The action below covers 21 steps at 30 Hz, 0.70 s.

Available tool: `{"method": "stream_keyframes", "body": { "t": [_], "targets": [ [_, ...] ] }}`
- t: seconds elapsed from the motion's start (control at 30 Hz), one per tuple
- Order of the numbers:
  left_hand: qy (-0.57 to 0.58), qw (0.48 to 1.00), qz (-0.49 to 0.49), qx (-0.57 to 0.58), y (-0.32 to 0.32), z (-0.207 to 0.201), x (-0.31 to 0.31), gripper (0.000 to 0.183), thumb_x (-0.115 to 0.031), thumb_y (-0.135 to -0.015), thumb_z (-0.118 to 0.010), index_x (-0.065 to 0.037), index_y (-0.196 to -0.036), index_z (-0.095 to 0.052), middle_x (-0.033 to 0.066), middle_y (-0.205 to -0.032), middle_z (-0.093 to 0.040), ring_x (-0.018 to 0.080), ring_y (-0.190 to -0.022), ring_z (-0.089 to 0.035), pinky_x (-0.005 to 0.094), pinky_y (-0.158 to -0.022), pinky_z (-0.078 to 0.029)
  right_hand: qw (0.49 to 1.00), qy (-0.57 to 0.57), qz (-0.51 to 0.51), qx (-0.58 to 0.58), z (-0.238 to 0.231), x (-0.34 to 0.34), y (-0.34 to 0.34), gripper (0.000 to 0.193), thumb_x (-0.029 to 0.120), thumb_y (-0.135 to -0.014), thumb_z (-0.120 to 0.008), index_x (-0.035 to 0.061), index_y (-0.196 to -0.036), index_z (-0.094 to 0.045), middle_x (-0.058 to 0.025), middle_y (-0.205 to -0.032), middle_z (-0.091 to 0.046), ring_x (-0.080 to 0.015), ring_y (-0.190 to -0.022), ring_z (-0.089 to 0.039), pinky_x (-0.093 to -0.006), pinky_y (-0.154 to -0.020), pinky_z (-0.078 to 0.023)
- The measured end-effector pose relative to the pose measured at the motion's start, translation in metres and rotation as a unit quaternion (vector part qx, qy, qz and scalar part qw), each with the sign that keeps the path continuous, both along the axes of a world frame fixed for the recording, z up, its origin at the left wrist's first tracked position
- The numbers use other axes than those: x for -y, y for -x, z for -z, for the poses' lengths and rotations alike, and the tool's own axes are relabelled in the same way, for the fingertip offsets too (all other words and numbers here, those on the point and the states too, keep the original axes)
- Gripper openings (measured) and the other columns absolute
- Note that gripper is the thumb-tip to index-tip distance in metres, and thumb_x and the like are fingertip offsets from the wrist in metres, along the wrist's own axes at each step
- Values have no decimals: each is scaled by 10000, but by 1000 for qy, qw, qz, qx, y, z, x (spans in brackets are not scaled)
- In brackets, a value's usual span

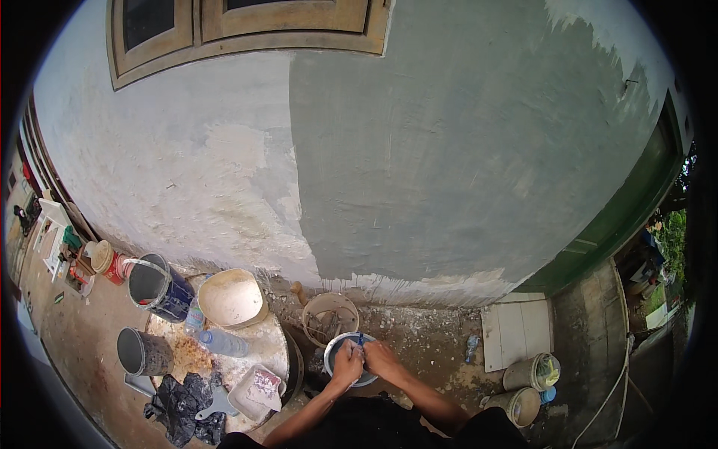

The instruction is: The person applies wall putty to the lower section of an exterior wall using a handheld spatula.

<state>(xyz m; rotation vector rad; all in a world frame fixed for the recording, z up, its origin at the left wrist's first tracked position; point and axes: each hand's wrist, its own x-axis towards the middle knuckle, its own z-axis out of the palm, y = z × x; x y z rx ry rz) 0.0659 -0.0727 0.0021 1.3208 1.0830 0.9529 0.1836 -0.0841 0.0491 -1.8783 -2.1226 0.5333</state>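
My left hand point(348, 363) and my right hand point(381, 360) are close together over a bucket point(331, 350) with a pale rim and grey-blue inside. Both hands have their fingers curled. Between them shows a small blue piece point(361, 339), too small to name. What each hand grips is mostly hidden by the fingers. Just beyond this bucket stands a tan bucket point(330, 303) with rubble-like bits inside, near the foot of the wall.
The wall's right part is grey-green paint point(464, 150), its left part whitish point(179, 165). At left a round table point(273, 337) bears a cream basin point(232, 298), plastic bottle point(223, 343), dustpan-like tray point(256, 393) and black plastic point(179, 411). Two pails point(527, 372) stand at right.
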Motion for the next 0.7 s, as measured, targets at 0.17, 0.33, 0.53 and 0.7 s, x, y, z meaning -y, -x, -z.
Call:
{"method": "stream_keyframes", "body": {
  "t": [0.17,0.33,0.53,0.7],
  "targets": [
    [37,998,-2,52,-13,-21,43,102,-64,-808,-396,8,-761,-451,62,-591,-478,128,-544,-473,281,-500,-388,998,60,7,0,3,34,-10,138,25,-673,-508,-14,-785,-578,-226,-786,-576,-371,-784,-564,-444,-677,-454],
    [47,997,-27,60,-22,-23,86,101,-63,-810,-396,14,-772,-450,66,-589,-477,127,-525,-467,277,-492,-385,995,104,3,2,22,77,-16,163,52,-696,-503,9,-818,-603,-220,-836,-584,-357,-830,-565,-431,-700,-460],
    [44,995,-72,59,-19,-31,125,114,-83,-804,-394,9,-765,-449,81,-574,-485,134,-523,-479,282,-487,-386,995,89,-24,-26,31,108,-13,144,106,-693,-545,19,-784,-616,-226,-810,-585,-376,-820,-561,-435,-704,-456],
    [34,997,-73,7,-7,-42,145,136,-111,-808,-400,4,-760,-455,77,-572,-486,145,-532,-482,292,-502,-382,993,106,-23,-56,20,127,1,225,137,-681,-573,10,-867,-586,-234,-846,-569,-395,-832,-544,-449,-710,-446]
  ]
}}
